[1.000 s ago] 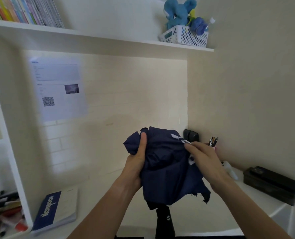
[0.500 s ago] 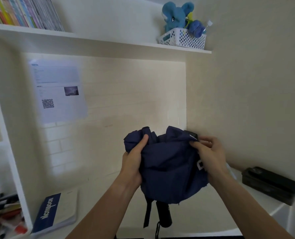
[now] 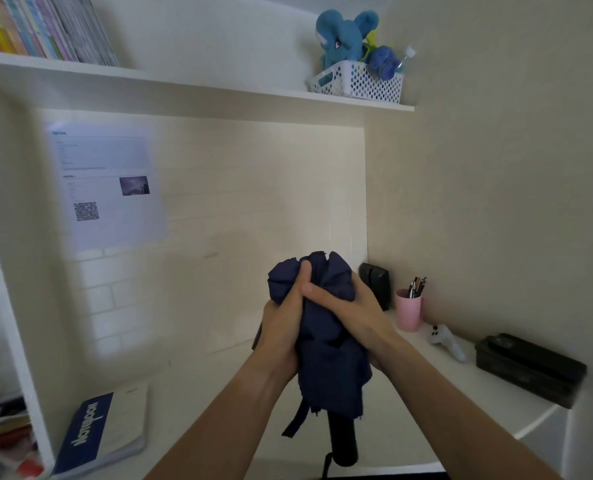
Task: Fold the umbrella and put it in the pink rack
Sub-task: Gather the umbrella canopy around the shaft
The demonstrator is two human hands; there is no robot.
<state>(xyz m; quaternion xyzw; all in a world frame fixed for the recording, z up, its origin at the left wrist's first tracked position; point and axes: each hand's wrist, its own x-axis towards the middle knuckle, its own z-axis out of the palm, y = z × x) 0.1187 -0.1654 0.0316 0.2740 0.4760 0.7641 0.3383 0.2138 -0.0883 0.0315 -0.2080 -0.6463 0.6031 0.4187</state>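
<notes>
A navy blue folding umbrella (image 3: 326,358) is held upright over the white desk, its cloth bunched into a tight bundle. Its black handle (image 3: 343,439) and a loose strap hang below. My left hand (image 3: 283,327) wraps the bundle from the left, thumb up across the cloth. My right hand (image 3: 350,311) clasps it from the right, with the thumb lying over my left hand. A pink cup (image 3: 408,314) with pens in it stands at the back right of the desk; no other pink holder is in view.
A blue notebook (image 3: 97,431) lies at the desk's front left. On the right are a black case (image 3: 530,368), a small white object (image 3: 444,337) and a black box (image 3: 374,284) in the corner. Above, a shelf carries books and a white basket (image 3: 357,83).
The loose, spread cloth has been gathered in. Both hands have closed together around it, squeezing the umbrella into a narrower bundle, and the pink cup has come into sight.
</notes>
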